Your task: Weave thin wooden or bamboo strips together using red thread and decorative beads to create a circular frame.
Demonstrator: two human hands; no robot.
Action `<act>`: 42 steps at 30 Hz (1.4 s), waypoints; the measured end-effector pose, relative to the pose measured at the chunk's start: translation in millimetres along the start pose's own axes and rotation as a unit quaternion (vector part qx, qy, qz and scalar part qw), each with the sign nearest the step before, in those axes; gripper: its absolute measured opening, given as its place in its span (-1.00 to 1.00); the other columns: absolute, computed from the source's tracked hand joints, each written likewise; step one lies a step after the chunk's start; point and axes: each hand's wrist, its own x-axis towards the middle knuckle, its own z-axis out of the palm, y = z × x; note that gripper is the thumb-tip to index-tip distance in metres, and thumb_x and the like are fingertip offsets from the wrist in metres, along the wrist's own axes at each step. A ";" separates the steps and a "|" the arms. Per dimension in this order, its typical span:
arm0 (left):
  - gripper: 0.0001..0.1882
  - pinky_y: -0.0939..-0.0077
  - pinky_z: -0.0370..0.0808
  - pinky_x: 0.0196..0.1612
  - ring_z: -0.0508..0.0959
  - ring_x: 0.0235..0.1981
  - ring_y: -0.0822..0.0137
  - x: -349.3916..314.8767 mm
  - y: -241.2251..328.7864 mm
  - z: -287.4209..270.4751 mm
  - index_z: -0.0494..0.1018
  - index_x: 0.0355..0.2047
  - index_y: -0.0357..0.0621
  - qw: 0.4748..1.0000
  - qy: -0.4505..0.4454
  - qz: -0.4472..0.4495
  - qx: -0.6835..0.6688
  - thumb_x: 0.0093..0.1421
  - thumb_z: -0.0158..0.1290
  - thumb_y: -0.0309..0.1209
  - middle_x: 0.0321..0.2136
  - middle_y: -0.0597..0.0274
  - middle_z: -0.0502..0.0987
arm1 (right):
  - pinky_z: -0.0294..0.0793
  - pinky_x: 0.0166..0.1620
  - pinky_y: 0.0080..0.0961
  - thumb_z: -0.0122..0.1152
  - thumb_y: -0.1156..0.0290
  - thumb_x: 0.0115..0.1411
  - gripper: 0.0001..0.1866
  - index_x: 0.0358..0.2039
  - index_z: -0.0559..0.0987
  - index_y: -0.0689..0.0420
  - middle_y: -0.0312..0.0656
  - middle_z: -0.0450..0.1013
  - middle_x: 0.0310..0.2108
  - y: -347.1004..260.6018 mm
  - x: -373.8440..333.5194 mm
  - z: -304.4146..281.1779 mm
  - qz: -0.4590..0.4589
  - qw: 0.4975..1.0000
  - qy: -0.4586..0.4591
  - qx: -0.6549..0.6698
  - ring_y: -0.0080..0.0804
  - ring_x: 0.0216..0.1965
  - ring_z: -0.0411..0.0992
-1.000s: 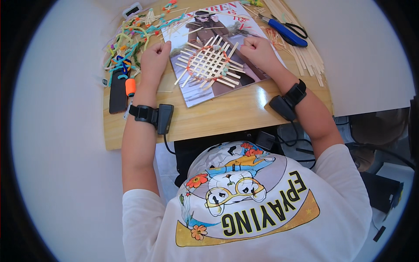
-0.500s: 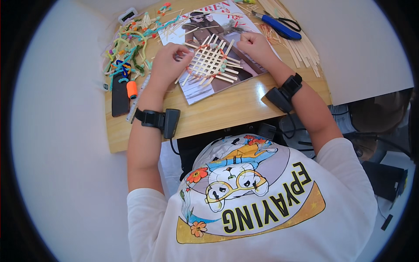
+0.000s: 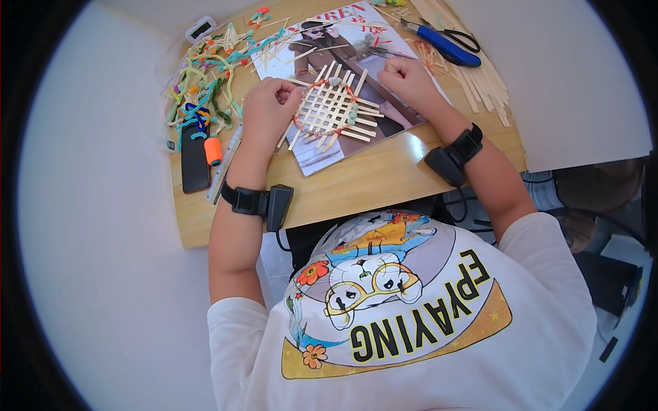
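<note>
A round mat woven from pale flat strips [image 3: 325, 106] lies on a magazine [image 3: 322, 161], its strip ends sticking out all round. Orange cord rings its open lattice, with a pale stone-like bead at the top and a greenish one at the right. My left hand [image 3: 269, 108] is closed at the mat's left edge, its fingertips curled against it; what they pinch is hidden. Right of the mat and apart from it, my right hand [image 3: 413, 83] makes a fist above the magazine. Whether it grips a thin cord I cannot make out.
Blue-handled pliers [image 3: 449, 48] and a sheaf of long pale strips [image 3: 480, 85] lie at the far right. On the left are tangled colourful pipe cleaners [image 3: 205, 75], a dark phone [image 3: 195, 164], an orange thread spool [image 3: 213, 151] and a ruler [image 3: 225, 164]. A small white device [image 3: 201, 29] stands behind.
My left fingers have curled in more tightly at the mat's edge. My right hand stays a fist in about the same place. The whole view has shifted slightly.
</note>
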 end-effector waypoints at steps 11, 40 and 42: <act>-0.77 0.50 0.43 -0.31 0.48 -0.42 0.37 2.7 -9.7 4.5 0.50 -0.42 -0.27 0.996 -0.024 0.063 0.058 0.00 0.22 -0.36 -0.45 0.18 0.49 | 0.04 -0.55 -0.52 0.17 0.29 0.12 -0.52 -0.72 0.10 0.14 -0.35 0.00 -0.73 5.4 -0.7 -1.5 0.010 1.000 -0.024 -0.017 -0.59 -0.63 0.00; -0.81 0.65 0.31 -0.35 0.32 -0.42 0.52 4.8 -3.3 3.7 0.46 -0.43 -0.25 0.996 -0.063 -0.031 0.049 0.06 0.19 -0.38 -0.49 0.35 0.37 | 0.02 -0.58 -0.51 0.19 0.28 0.12 -0.53 -0.71 0.13 0.16 -0.29 -0.03 -0.75 0.3 -4.4 -7.8 0.018 0.997 -0.052 -0.054 -0.53 -0.66 -0.03; -0.81 0.65 0.30 -0.35 0.32 -0.43 0.52 4.6 -3.4 3.7 0.46 -0.42 -0.24 0.996 -0.062 -0.024 0.059 0.07 0.19 -0.38 -0.49 0.36 0.37 | 0.02 -0.58 -0.51 0.19 0.28 0.12 -0.53 -0.71 0.13 0.16 -0.29 -0.03 -0.75 0.1 -4.4 -8.3 0.018 0.997 -0.052 -0.055 -0.53 -0.66 -0.03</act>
